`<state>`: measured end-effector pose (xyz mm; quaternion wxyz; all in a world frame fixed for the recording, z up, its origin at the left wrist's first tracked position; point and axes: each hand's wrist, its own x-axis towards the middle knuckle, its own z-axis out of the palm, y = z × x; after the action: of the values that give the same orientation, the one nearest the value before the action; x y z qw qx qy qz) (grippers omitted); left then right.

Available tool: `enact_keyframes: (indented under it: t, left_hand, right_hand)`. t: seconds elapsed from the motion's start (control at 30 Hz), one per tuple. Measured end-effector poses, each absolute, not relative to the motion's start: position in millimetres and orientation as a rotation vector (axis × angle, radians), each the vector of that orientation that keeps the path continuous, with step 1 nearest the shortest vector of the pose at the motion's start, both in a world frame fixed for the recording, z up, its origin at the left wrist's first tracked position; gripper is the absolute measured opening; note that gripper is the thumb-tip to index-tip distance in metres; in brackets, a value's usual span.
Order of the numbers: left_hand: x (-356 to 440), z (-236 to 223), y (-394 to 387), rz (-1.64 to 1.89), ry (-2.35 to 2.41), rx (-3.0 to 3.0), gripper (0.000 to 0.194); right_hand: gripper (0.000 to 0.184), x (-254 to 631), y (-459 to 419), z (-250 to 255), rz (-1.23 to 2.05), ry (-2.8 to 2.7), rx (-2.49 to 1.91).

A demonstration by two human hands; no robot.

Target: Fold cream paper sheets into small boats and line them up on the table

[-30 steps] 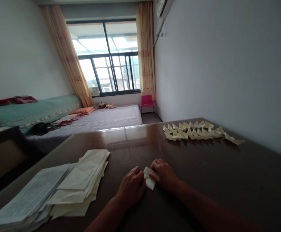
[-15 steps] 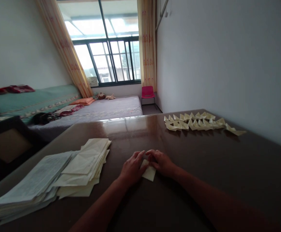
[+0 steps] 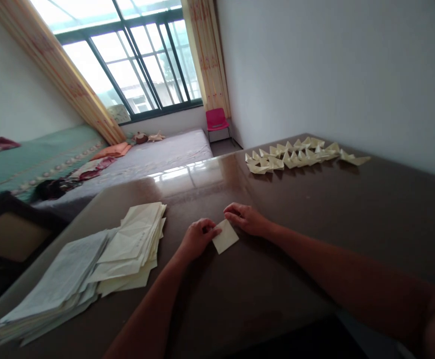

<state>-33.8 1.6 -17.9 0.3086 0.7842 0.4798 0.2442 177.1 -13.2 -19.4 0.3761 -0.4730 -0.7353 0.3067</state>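
Note:
A small cream paper square (image 3: 225,239), folded and lying close to flat, rests on the dark glossy table (image 3: 277,279) in front of me. My left hand (image 3: 198,237) pinches its left corner between thumb and fingers. At the top corner is my right hand (image 3: 248,219), its fingers closed on the paper's edge; the fingertips partly hide that corner. Farther back on the right stand several folded paper boats (image 3: 302,158) in two rows, with pointed tips upward.
To the left lie a stack of cream sheets (image 3: 137,237) and a thicker stack of greyish sheets (image 3: 56,279), overlapping each other. A dark chair (image 3: 6,234) stands past the table's left edge. Beyond are a bed (image 3: 172,149), a pink chair (image 3: 217,119) and the right wall (image 3: 333,70).
The hands have moved apart, uncovering more of the paper square. My left hand has shifted to its left corner, my right to its top corner. The camera view has tilted downward.

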Motion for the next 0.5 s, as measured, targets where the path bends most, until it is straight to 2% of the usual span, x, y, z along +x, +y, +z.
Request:
enact_keyframes:
  t: [0.13, 0.2, 0.27, 0.33, 0.43, 0.5]
  left_hand:
    - [-35.1, -20.6, 2.6, 0.832, 1.135, 1.784, 0.030]
    - [-33.5, -21.4, 1.5, 0.840, 1.100, 1.806, 0.026]
    - [-31.8, -21.8, -0.2, 0.874, 1.145, 1.964, 0.020]
    - [-30.8, -21.1, -2.3, 0.953, 1.223, 2.197, 0.022]
    - [-30.5, -17.0, -6.1, 1.012, 1.290, 2.503, 0.033]
    - [-30.4, -12.7, -9.1, 1.008, 1.353, 2.630, 0.037]
  right_hand:
    - [0.036, 173.3, -18.0, -18.5, 0.922, -1.855, -1.170]
    - [0.030, 172.0, -19.4, -18.3, 0.855, -1.845, -1.193]
    - [0.016, 172.9, -20.4, -16.0, 0.674, -1.888, -1.218]
    - [0.009, 175.6, -21.9, -11.0, 0.418, -2.018, -1.253]
    - [0.012, 178.8, -26.7, -1.7, 0.033, -2.284, -1.295]
    - [0.016, 178.1, -30.7, 2.2, -0.109, -2.418, -1.297]
